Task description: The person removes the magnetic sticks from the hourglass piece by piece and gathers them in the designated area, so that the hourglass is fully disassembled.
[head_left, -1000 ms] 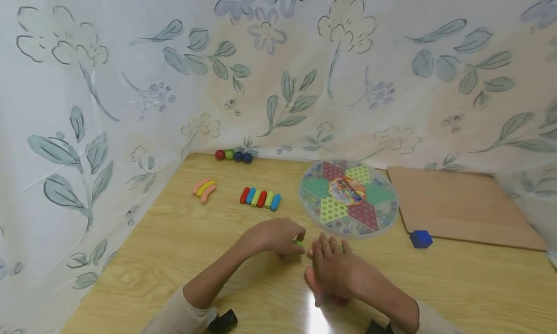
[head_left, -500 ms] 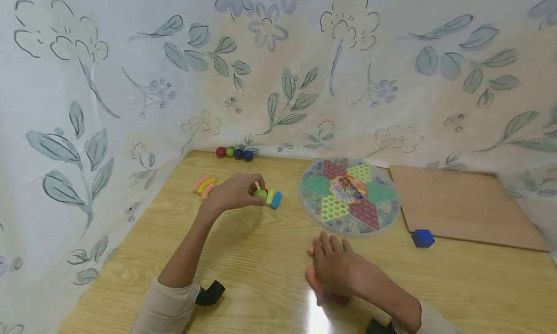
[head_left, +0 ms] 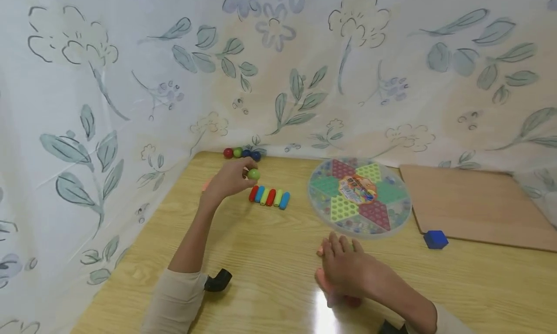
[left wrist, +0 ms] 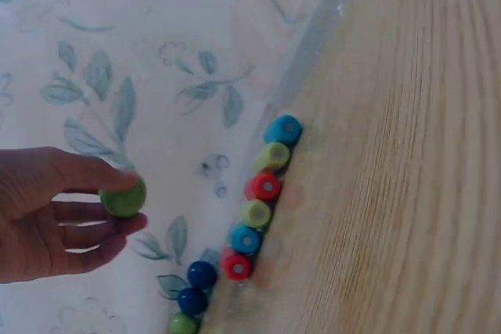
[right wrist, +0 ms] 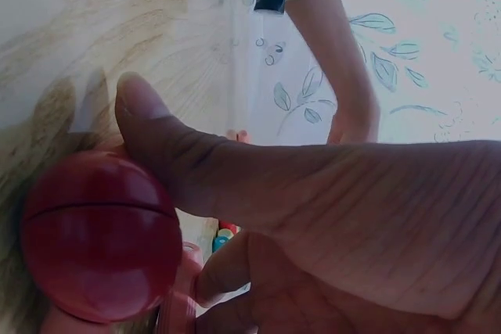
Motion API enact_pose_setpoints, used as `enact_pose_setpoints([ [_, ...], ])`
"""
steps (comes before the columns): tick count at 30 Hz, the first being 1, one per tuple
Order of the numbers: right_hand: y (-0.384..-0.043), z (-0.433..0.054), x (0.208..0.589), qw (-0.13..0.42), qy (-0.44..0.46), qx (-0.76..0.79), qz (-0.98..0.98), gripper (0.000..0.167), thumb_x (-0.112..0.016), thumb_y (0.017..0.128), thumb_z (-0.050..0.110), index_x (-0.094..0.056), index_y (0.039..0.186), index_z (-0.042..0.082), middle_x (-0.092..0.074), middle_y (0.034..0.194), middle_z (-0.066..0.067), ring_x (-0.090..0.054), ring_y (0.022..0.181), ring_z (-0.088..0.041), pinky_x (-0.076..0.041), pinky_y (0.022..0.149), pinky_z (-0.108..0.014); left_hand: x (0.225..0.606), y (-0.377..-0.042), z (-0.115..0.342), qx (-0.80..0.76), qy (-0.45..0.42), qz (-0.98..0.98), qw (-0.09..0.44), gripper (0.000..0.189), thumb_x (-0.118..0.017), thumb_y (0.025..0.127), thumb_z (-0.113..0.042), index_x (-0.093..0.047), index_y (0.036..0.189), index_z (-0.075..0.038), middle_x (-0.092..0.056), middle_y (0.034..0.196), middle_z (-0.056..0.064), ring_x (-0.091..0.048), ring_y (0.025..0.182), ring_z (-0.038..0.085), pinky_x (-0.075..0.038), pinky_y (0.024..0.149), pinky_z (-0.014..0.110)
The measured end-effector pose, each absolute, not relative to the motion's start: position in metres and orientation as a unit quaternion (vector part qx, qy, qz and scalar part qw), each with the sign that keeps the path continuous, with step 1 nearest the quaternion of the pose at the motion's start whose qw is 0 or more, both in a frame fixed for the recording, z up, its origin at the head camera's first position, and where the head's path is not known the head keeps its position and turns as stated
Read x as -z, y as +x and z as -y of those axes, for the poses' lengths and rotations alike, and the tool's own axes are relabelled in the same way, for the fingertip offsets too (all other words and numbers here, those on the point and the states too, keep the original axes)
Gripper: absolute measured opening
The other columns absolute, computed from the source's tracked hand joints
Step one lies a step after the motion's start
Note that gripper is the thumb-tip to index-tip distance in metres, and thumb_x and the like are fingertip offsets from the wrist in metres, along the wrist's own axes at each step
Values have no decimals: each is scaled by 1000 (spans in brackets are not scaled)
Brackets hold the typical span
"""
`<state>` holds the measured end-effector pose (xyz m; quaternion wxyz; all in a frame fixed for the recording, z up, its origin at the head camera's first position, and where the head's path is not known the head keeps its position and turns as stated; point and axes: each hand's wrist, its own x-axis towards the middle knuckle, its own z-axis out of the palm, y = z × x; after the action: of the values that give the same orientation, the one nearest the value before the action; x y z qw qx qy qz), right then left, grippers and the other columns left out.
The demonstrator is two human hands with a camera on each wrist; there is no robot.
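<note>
Between thumb and fingers, my left hand [head_left: 229, 178] pinches a small green ball [left wrist: 124, 196], held up near the back left of the table. Just behind it lies a row of balls, with a red ball [head_left: 228, 153], a green one and two blue ones. To its right is a row of short red, blue and green sticks [head_left: 271, 197]. My right hand [head_left: 348, 270] lies palm down with straight fingers over several small pieces. From under it show a salmon-coloured piece [head_left: 320, 279] and a red ball [right wrist: 102, 236] beside the thumb; the rest is hidden.
A round Chinese checkers board [head_left: 359, 198] lies at the back middle. Right of it is a flat brown board [head_left: 474, 206], with a blue block [head_left: 435, 239] at its near corner. Pink pieces [head_left: 206, 184] are mostly hidden behind the left hand. Floral cloth hangs behind the table.
My left hand has moved from beside the right hand to the back left, carrying the green ball past the stick row. The right hand has stayed in place over its pieces.
</note>
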<state>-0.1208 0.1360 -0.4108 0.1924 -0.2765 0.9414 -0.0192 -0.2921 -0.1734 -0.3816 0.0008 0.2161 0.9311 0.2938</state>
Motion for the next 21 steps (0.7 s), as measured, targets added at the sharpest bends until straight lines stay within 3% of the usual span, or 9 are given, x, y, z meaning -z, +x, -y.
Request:
enact_pose_setpoints([
  [2,-122,-136,411,200,-273,15,-941,86,-66,99,49,-38,154,-11,-33,163,-36,-39,149,-55,-34,118,-71,388,-308,165,-278,221,-935,-20,31,-76,93,-10,-66,120,2,-74,111,16,-73,106,33,-60,93,43],
  [5,-123,-135,412,206,-269,5,-941,108,-79,85,59,-36,156,-10,-32,164,-34,-37,150,-53,-34,120,-69,399,-339,149,-220,235,-945,-55,32,-74,96,-16,-61,119,1,-71,102,16,-67,91,30,-56,87,42],
  [9,-123,-135,413,204,-271,0,-941,105,-78,87,58,-36,157,-7,-34,165,-31,-37,152,-50,-34,120,-68,415,-377,135,-128,228,-961,-88,29,-72,94,-13,-56,116,-3,-67,93,13,-57,83,28,-49,86,48],
  [12,-122,-135,415,212,-273,-6,-938,107,-79,83,60,-35,159,-2,-34,166,-27,-36,154,-47,-34,121,-66,425,-394,133,-92,207,-971,-71,35,-73,92,-10,-55,121,-3,-72,102,15,-65,94,32,-47,99,57],
  [14,-122,-136,416,216,-279,-21,-935,122,-87,71,66,-34,160,0,-34,168,-24,-35,155,-45,-35,122,-64,430,-400,134,-81,199,-975,-49,41,-75,93,-11,-56,128,-3,-74,114,18,-68,106,35,-43,108,62],
  [19,-122,-139,415,191,-309,-24,-931,119,-87,71,67,-38,158,3,-39,165,-18,-38,154,-40,-40,121,-57,439,-406,137,-64,195,-979,-18,44,-73,96,-10,-58,137,-5,-70,135,15,-64,126,35,-34,118,64],
  [21,-122,-143,412,189,-312,7,-931,104,-79,82,65,-40,158,5,-42,162,-16,-37,154,-40,-39,122,-56,439,-408,137,-62,196,-978,-21,45,-73,96,-9,-58,138,-5,-70,137,15,-63,128,35,-33,119,64],
])
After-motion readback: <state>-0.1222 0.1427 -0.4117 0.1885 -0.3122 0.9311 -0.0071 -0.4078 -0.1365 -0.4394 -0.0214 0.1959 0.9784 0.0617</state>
